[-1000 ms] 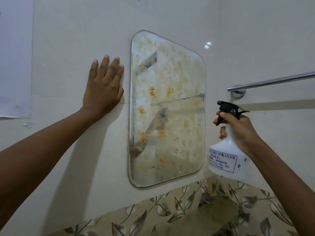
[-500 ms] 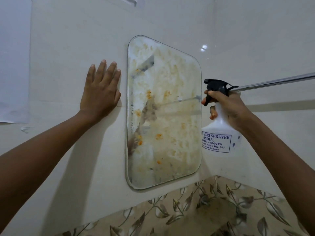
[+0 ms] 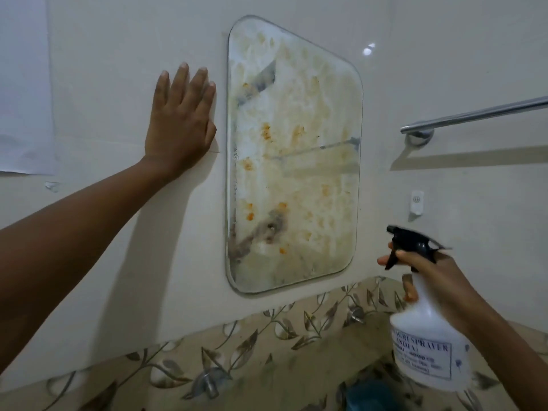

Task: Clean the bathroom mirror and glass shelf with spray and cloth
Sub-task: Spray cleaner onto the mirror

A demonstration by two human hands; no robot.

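A rounded rectangular mirror hangs on the white wall, smeared with white film and orange-brown spots. My left hand lies flat on the wall just left of the mirror, fingers spread upward, holding nothing. My right hand grips the neck of a white spray bottle with a black trigger head, held low at the right, below the mirror's lower right corner, its nozzle pointing left. No cloth or glass shelf can be clearly made out; a blue-green shape sits at the bottom edge.
A chrome towel bar runs along the right wall. A small white hook is fixed below it. A leaf-patterned tile band runs under the white wall. A white sheet hangs at far left.
My right hand has dropped the spray bottle from beside the mirror's middle right edge down to below its lower right corner. The left hand stays pressed on the wall.
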